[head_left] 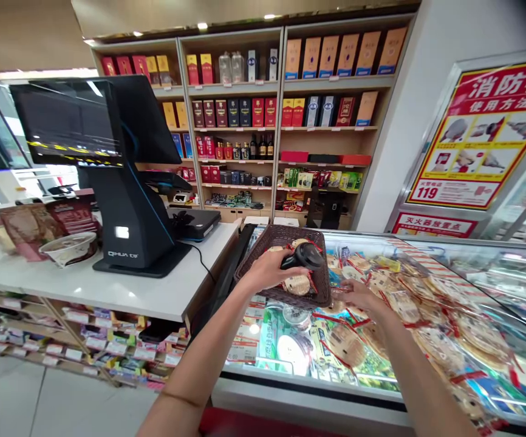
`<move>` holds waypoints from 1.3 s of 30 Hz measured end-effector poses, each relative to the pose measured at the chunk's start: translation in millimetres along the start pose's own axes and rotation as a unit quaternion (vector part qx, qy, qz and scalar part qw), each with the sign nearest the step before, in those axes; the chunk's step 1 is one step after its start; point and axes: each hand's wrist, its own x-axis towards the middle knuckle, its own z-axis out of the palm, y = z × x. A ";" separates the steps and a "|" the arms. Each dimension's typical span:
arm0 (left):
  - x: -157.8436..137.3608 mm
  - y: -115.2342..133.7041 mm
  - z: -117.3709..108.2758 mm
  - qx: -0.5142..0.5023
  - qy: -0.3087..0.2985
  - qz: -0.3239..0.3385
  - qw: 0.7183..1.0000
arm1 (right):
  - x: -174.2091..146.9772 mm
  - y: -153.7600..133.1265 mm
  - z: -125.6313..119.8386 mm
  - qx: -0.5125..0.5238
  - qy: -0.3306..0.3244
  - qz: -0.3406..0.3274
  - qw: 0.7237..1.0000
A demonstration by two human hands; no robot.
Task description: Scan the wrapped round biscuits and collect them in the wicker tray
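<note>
Head camera: worn at head height, faces forward and tilts down
Left hand (269,268), right hand (358,296): near, seen from above and behind, forearms entering from below
Freezer (308,397): close, viewed from above
Counter (153,298): left side, seen at a slant
Shelves (322,141): farther off, faced nearly straight on
Poster (486,139): right side, viewed obliquely

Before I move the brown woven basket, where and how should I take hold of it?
Probably best by the rim of the brown woven basket, from its left and right sides at once: its walls rise all round the packets inside, giving edges to grip. The left hand holds a black handheld device over it, so free that hand first.
</note>
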 end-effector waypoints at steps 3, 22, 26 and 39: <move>-5.2 -0.1 2.5 -0.001 -0.006 -0.008 1.000 | -0.1 5.3 -8.9 0.058 0.018 0.029 0.998; -8.0 18.4 17.0 0.007 -0.054 0.017 0.998 | -46.2 -56.8 -32.3 0.101 0.245 -0.149 0.953; -8.0 22.6 23.6 0.015 -0.021 -0.016 1.000 | -51.7 -59.4 -27.8 0.122 0.278 -0.156 0.940; -14.4 -2.0 12.3 0.036 -0.031 -0.034 0.998 | -20.7 -64.6 45.1 0.067 0.168 -0.078 0.980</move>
